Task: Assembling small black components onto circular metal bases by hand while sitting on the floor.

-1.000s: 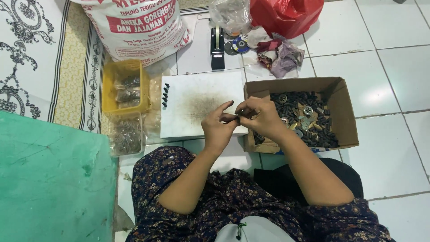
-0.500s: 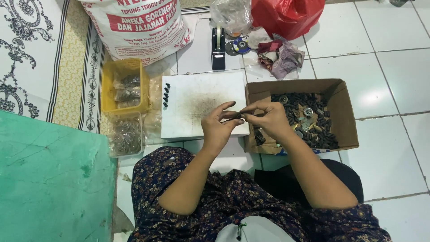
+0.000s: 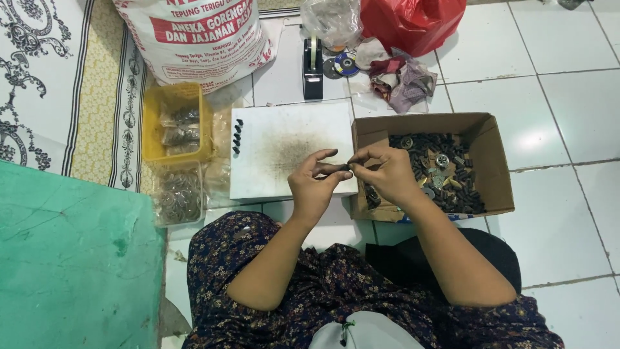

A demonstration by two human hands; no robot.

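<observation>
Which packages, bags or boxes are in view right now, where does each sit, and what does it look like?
Large sack: top left on the floor, white with red printed panels.
Cardboard box: right of the white board, brown, open, holding small dark parts.
Red plastic bag: top centre-right, crumpled.
Clear plastic bag: top centre, beside the red one.
Yellow tray: left of the board, rectangular, holding clear packets.
</observation>
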